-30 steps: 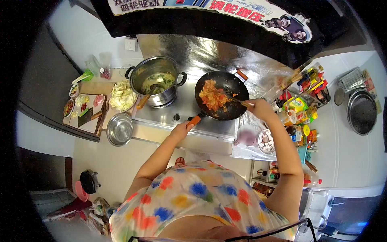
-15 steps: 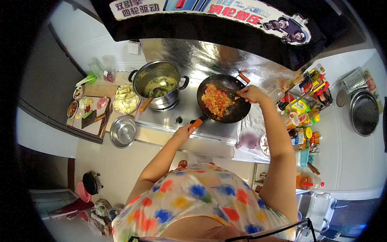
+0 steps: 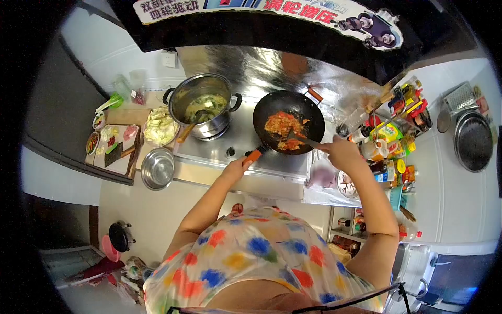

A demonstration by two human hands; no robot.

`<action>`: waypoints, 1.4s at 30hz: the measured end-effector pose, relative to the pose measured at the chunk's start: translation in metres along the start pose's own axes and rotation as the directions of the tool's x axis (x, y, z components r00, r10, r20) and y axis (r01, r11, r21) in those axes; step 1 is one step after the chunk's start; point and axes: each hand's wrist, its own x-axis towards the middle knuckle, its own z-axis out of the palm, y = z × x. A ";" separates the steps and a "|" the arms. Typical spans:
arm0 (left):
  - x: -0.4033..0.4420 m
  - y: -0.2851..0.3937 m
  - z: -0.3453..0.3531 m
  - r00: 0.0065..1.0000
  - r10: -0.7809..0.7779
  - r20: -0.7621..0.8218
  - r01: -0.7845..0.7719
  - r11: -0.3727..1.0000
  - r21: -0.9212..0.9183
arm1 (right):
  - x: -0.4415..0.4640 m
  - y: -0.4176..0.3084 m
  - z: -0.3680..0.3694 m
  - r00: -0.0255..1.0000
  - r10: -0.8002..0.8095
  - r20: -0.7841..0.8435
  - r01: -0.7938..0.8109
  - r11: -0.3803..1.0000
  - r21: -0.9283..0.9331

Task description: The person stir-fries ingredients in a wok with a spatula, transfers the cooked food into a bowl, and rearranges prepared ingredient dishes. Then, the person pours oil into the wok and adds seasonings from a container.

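My left hand (image 3: 236, 170) is closed round the orange-brown handle (image 3: 253, 156) of a black wok (image 3: 317, 121) on the stove. Inside the wok lies a red and orange chopped mixture (image 3: 283, 124), which looks like tomato and egg. My right hand (image 3: 342, 153) grips a spatula (image 3: 306, 141) at the wok's right edge, and the tool's blade reaches into the lower part of the food. Left of the wok stands a steel pot (image 3: 210, 127) with greenish soup and a wooden-handled ladle (image 3: 186, 133) leaning in it.
To the left are a plate of pale chopped vegetables (image 3: 161, 126), a steel bowl (image 3: 158, 168) and a cutting board (image 3: 121, 163) with a cleaver (image 3: 114, 155). Sauce bottles (image 3: 387, 133) crowd the right side. The range hood (image 3: 293, 39) hangs over the stove.
My right hand has moved down and to the right, bringing the spatula from the wok's upper right to its lower right. The food now sits more bunched together. My left hand stays on the handle.
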 end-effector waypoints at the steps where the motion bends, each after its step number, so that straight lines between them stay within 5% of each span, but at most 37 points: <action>1: 0.001 -0.003 0.001 1.000 0.010 -0.010 -0.010 1.000 -0.001 | -0.012 -0.003 -0.014 0.999 0.033 0.007 -0.034 0.999 0.022; 9: -0.003 0.015 -0.012 0.982 -0.135 0.135 0.143 0.988 -0.053 | -0.023 -0.013 -0.009 0.983 0.055 0.173 -0.085 0.982 0.167; 12: -0.005 0.016 -0.011 0.986 -0.117 0.115 0.127 0.988 -0.085 | 0.011 -0.024 0.038 0.997 0.071 -0.034 -0.064 0.983 0.169; 15: -0.004 0.017 -0.014 0.984 -0.115 0.133 0.125 0.990 -0.065 | 0.035 -0.009 0.054 0.994 0.087 -0.071 -0.078 0.990 0.119; 18: -0.004 0.018 -0.014 0.985 -0.119 0.128 0.130 0.988 -0.080 | 0.006 0.005 -0.008 0.999 0.034 -0.025 -0.032 0.997 0.069; 24: -0.001 0.014 -0.011 0.987 -0.108 0.122 0.119 0.989 -0.085 | 0.005 0.013 -0.016 0.973 0.180 0.141 -0.164 0.979 -0.121; 27: -0.002 0.016 -0.013 0.985 -0.110 0.131 0.121 0.990 -0.075 | 0.039 0.021 0.040 0.995 0.088 -0.044 -0.087 0.996 0.009; 30: -0.008 0.033 -0.025 0.953 -0.222 0.206 0.251 0.960 -0.126 | 0.065 0.019 0.057 0.967 0.197 -0.161 -0.173 0.973 0.151; 34: -0.004 0.016 -0.011 0.984 -0.128 0.122 0.139 0.987 -0.082 | 0.064 0.053 0.033 0.973 0.137 -0.183 -0.108 0.981 0.164; 37: -0.004 0.020 -0.013 0.978 -0.154 0.140 0.166 0.983 -0.081 | 0.055 0.061 -0.015 0.959 0.243 0.149 -0.282 0.883 0.376; 42: 0.001 0.012 -0.009 0.981 -0.132 0.139 0.145 0.985 -0.093 | 0.084 0.079 0.001 0.853 0.406 0.328 -0.518 0.740 0.430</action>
